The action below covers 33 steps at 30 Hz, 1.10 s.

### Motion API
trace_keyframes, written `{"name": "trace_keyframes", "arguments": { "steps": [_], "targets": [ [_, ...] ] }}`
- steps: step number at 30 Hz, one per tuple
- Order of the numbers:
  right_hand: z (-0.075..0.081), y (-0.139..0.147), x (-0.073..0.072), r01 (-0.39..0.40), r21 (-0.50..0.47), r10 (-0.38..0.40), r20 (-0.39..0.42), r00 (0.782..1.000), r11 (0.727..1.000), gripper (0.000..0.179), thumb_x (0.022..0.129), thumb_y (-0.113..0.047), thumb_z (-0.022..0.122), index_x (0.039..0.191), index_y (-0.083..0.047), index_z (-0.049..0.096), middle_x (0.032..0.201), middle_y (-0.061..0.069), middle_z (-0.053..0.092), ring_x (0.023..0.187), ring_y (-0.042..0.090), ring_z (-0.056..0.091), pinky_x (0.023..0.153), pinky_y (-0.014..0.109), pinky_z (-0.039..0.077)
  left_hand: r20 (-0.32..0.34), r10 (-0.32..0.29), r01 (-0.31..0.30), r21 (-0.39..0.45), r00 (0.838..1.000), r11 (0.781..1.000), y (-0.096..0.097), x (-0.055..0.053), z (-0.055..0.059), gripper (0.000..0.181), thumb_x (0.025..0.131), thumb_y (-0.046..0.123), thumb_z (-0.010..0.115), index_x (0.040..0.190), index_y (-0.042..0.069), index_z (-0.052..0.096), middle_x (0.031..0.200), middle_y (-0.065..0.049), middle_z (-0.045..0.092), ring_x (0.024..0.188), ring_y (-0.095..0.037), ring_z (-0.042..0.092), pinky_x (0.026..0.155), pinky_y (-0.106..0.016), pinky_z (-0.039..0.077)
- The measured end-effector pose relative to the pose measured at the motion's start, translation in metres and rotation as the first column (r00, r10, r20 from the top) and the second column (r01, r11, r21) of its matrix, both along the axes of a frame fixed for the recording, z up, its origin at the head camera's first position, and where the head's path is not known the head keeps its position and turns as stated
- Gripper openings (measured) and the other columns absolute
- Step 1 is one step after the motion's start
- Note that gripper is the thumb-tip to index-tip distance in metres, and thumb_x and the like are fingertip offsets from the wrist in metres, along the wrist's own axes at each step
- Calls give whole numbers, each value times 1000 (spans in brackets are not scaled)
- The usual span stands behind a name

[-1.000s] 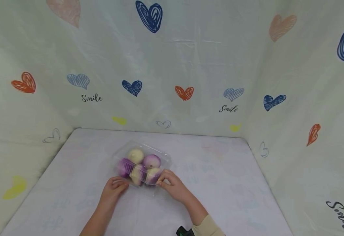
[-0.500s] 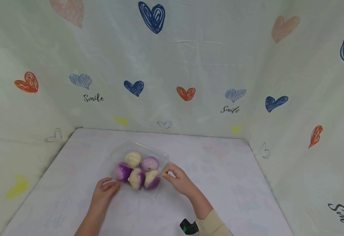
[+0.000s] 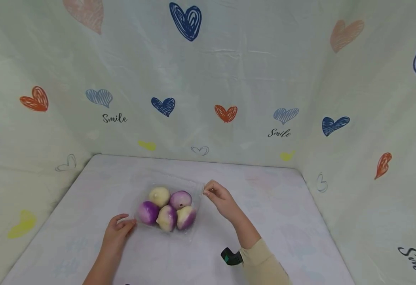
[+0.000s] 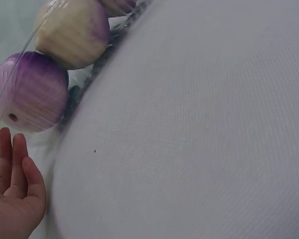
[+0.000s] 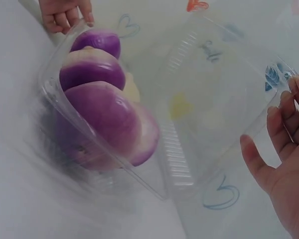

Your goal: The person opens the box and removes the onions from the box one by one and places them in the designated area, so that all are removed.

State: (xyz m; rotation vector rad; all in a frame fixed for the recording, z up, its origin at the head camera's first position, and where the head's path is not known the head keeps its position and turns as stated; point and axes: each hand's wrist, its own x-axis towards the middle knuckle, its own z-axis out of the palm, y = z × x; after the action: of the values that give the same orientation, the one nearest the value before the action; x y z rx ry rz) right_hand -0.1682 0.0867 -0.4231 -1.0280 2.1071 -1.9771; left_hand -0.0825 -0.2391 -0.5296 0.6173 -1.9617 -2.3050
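Plastic and probably bendy, the lid (image 5: 234, 97) suits an edge hold: my right hand (image 3: 222, 200) pinches it, my left hand (image 3: 116, 229) resting relaxed fingers at the box (image 5: 51, 90).

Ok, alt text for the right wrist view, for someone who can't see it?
Open clear plastic container of round purple-and-cream vegetables. The right hand holds the raised lid by its edge; the left hand is at the container's far corner.

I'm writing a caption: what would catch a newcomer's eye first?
Probably the five purple and cream vegetables in the clear container on the white table. Then the left hand by its edge, the right hand at its raised lid. Behind, bold hearts dot the backdrop.
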Motion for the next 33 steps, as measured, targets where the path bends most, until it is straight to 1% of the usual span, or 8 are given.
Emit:
{"name": "trace_keyframes", "arguments": {
  "steps": [3, 7, 12, 17, 24, 28, 30, 33],
  "targets": [
    [4, 0, -9, 36, -16, -36, 29, 999, 999, 6, 98, 10, 46, 93, 14, 48, 89, 14, 49, 85, 11, 46, 74, 20, 43, -2, -23, 23, 8, 1000, 1000, -3, -1, -1, 38, 94, 0, 60, 125, -6, 38, 80, 8, 68, 76, -6, 63, 72, -16, 53],
    [9, 0, -20, 72, -6, -72, 56, 996, 997, 7, 99, 8, 48, 96, 14, 50, 92, 8, 50, 87, 13, 48, 77, 22, 46, 19, -55, 54, 4, 998, 999, -7, -2, -1, 25, 95, 1, 59, 115, -4, 46, 80, 4, 69, 73, -8, 63, 68, -19, 53],
    [15, -1, -32, 97, 21, -98, 66, 993, 995, 11, 100, 5, 47, 100, 15, 50, 94, 17, 54, 88, 20, 53, 84, 29, 51, 69, -102, 103, -6, 992, 995, -10, -3, 1, 22, 96, 4, 58, 114, 0, 46, 81, 4, 68, 76, -10, 65, 70, -22, 53],
    [19, -3, -44, 115, 34, -117, 76, 990, 993, 14, 101, 3, 47, 103, 16, 51, 91, 27, 54, 86, 29, 53, 85, 31, 52, 85, -138, 139, -10, 987, 990, -12, -4, 3, 21, 97, 5, 57, 113, 1, 44, 85, 3, 69, 80, -10, 66, 73, -23, 54],
    [-8, -2, -76, 185, 23, -186, 84, 979, 982, 19, 101, -6, 52, 112, 9, 54, 95, 11, 58, 85, 16, 56, 85, 29, 53, 96, -137, 133, 51, 986, 990, -14, -4, 2, 7, 97, 3, 54, 102, 6, 49, 83, 3, 69, 80, -10, 66, 75, -22, 54],
    [-4, -2, -81, 190, 2, -189, 127, 974, 982, 24, 101, -1, 50, 122, 10, 50, 103, 20, 56, 91, 20, 56, 91, 38, 52, 118, -157, 152, 56, 980, 987, -17, -5, 0, 5, 99, 4, 52, 99, 9, 51, 85, 3, 70, 81, -10, 67, 73, -23, 54],
    [2, -3, -79, 186, -4, -184, 131, 974, 982, 28, 100, 3, 49, 127, 11, 47, 107, 24, 55, 96, 22, 57, 92, 39, 51, 127, -170, 165, 46, 977, 985, -19, -5, 0, 5, 99, 5, 52, 98, 10, 52, 85, 3, 70, 81, -10, 67, 72, -23, 53],
    [14, -4, -74, 176, 6, -175, 139, 975, 984, 36, 99, 6, 48, 133, 14, 40, 116, 29, 52, 105, 27, 56, 94, 33, 50, 133, -178, 173, 44, 975, 984, -21, -5, 0, 3, 100, 7, 53, 97, 8, 52, 85, 2, 71, 81, -11, 67, 71, -24, 54]
  ]
}}
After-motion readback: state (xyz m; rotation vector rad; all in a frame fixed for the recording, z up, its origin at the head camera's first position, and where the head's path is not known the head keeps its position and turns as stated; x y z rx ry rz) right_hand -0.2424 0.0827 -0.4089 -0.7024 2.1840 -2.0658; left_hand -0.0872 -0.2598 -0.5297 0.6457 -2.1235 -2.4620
